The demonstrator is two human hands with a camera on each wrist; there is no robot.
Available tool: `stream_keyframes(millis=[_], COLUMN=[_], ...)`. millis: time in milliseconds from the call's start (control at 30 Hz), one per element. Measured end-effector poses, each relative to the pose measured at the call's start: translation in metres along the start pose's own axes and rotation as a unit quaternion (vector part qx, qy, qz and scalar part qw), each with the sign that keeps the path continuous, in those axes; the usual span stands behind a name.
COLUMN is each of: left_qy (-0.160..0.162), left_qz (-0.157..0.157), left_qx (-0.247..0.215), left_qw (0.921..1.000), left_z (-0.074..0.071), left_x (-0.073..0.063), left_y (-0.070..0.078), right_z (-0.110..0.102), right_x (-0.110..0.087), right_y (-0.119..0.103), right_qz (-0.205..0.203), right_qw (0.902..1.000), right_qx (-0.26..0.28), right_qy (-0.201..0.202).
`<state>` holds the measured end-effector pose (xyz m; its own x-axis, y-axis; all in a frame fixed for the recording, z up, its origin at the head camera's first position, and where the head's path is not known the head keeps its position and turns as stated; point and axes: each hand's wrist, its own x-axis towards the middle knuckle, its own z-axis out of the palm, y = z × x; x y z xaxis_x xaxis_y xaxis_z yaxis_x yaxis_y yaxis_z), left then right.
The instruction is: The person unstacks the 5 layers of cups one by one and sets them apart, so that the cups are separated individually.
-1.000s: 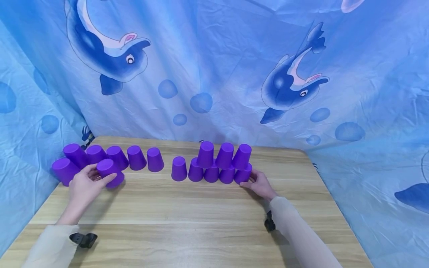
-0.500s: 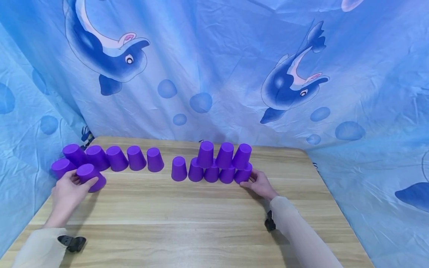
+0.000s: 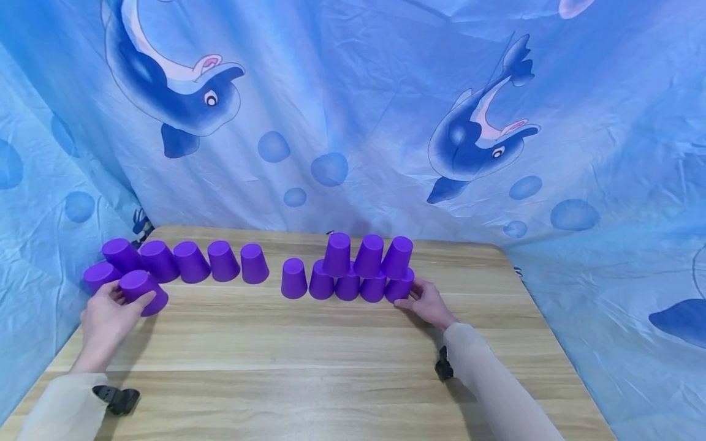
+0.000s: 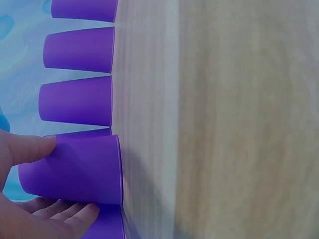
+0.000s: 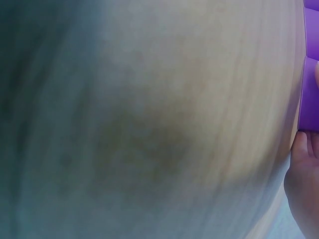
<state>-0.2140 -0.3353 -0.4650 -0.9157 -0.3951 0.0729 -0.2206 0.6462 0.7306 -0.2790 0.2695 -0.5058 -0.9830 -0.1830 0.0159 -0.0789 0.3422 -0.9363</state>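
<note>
**Purple on Both Sides of a Wood-Grain Tabletop [image 3: 331, 380]**

In the head view, we saw the tabletop backed by a dolphin-print curtain [image 3: 375, 92]. All the plastic-looking cups were mouth down, their insides hidden. At the left, five back cups [image 3: 223, 261] made a line; the left hand [image 3: 105, 318] gripped a front cup [image 3: 141, 283] nearer us. At the right, three upper cups [image 3: 368, 256] sat on a row of five [image 3: 347, 289], whose end cup [image 3: 399, 290] the right hand [image 3: 430, 303] pinched.

In the left wrist view, we saw thumb and fingers on opposite sides of the front cup.

In the right wrist view, blurred wood filled most; fingers touched the end cup.
</note>
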Motion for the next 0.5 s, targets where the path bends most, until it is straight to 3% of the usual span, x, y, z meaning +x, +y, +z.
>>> stream_keyframes(millis=[500], left_qy=[0.016], left_qz=[0.007], left_qx=[0.002], left_qw=[0.9998], left_z=[0.0022], left_x=[0.0041], left_y=[0.0011], right_z=[-0.0002], right_x=[0.0004], right_y=[0.0019], right_qz=[0.003], right_qw=[1.0000], right_qx=[0.003], right_qy=[0.000])
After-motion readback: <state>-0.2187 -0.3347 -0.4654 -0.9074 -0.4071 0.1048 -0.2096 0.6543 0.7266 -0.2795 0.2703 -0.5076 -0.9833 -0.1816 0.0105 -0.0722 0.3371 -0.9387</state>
